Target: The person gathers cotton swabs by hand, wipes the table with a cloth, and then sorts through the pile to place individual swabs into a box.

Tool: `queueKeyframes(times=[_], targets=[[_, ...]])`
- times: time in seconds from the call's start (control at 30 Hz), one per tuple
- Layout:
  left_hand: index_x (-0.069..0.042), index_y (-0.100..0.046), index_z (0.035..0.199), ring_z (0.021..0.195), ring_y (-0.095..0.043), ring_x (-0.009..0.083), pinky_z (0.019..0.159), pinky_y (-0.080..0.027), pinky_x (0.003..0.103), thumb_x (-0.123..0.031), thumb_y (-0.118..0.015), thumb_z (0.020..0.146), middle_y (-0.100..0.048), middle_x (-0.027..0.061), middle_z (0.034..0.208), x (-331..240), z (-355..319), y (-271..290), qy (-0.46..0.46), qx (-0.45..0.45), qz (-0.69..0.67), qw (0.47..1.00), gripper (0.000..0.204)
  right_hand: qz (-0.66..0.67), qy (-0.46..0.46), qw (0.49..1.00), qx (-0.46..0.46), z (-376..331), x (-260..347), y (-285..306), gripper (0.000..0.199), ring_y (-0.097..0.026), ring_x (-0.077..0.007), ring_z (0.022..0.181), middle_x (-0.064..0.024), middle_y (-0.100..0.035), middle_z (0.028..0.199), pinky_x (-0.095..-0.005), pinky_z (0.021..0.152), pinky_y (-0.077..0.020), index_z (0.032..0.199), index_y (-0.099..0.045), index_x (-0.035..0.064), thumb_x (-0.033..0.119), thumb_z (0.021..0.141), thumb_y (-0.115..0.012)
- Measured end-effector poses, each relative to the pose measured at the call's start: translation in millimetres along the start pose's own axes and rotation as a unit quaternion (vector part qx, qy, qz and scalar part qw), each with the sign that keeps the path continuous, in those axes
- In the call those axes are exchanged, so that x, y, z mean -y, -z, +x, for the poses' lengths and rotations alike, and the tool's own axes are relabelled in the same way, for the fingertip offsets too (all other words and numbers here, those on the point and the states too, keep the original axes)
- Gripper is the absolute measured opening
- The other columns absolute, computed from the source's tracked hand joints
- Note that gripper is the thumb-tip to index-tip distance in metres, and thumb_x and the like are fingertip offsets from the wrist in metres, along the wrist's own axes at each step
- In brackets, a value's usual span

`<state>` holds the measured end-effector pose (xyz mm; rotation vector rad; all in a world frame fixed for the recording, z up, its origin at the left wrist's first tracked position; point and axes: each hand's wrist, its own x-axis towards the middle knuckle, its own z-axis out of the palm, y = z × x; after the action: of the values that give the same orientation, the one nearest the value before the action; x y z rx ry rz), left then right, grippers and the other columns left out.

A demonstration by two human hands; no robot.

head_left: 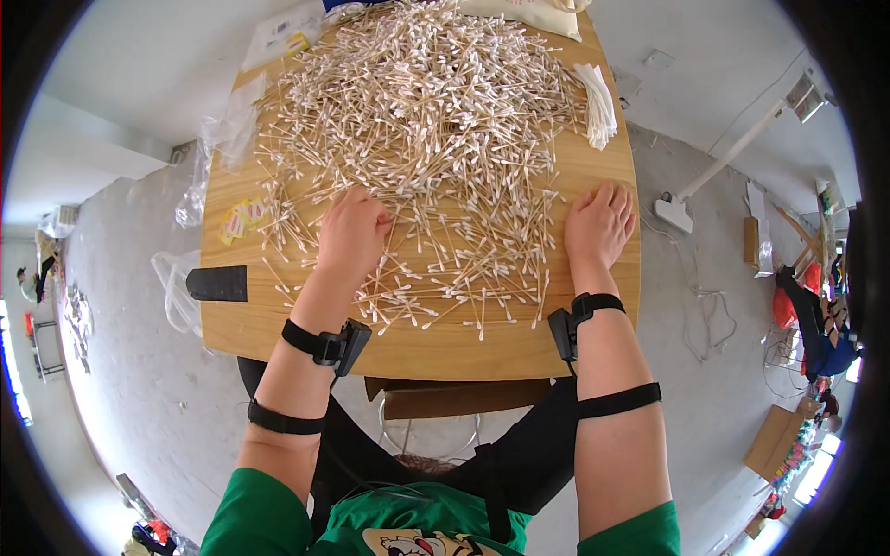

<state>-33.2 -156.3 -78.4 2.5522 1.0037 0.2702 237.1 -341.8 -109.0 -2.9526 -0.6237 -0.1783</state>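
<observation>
A large heap of cotton swabs (417, 83) with white tips and wooden sticks covers the middle and far part of the wooden table (445, 360). Looser swabs spread toward me. My left hand (354, 229) rests at the heap's near left side, its fingers curled closed among the sticks; what lies inside them is hidden. Near the table's right edge, my right hand (601, 222) lies palm down on bare wood, fingers stretched forward and holding nothing. It is apart from the closest swabs.
A stack of narrow white strips (598, 107) lies at the far right edge. Yellow labels (243, 221), clear plastic bags (232, 125) and a black flat piece (219, 284) line the left side. A cream cloth bag (533, 14) sits at the back. A white power strip (674, 213) is beyond the table.
</observation>
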Motion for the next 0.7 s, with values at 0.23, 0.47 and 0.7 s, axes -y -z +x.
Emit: queueKeyframes(times=[0.23,0.47,0.7], targets=[[-0.002,-0.060,0.090,0.095,-0.057,0.0331,0.084,-0.047,0.042,-0.003,-0.066,0.082,-0.059,0.0114,0.093,-1,10,2,-0.091,-0.029,0.003,0.995,0.010,-0.003,-0.001,1.000,-0.005,1,-1,-2,0.046,-0.027,-0.0309,0.143,-0.0160,-0.038,0.148,-0.0474,0.116,-0.0223,0.138,-0.042,0.0059,0.029,0.098,-0.042],[-0.001,-0.057,0.093,0.078,-0.065,0.0192,0.073,-0.050,0.028,-0.002,-0.062,0.091,-0.068,0.0083,0.087,-7,5,15,0.042,-0.107,-0.261,0.959,0.005,0.004,0.003,1.000,-0.006,0,-1,1,0.045,-0.028,-0.0305,0.143,-0.0155,-0.038,0.148,-0.0476,0.116,-0.0221,0.138,-0.043,0.0058,0.029,0.098,-0.042],[-0.001,-0.063,0.109,0.078,-0.062,0.0057,0.072,-0.049,0.020,-0.003,-0.071,0.087,-0.069,0.0019,0.085,-5,13,19,0.093,-0.156,-0.387,0.904,0.022,0.002,0.001,1.000,-0.014,0,1,-1,0.045,-0.028,-0.0306,0.143,-0.0155,-0.038,0.148,-0.0471,0.116,-0.0221,0.137,-0.043,0.0055,0.029,0.099,-0.042]])
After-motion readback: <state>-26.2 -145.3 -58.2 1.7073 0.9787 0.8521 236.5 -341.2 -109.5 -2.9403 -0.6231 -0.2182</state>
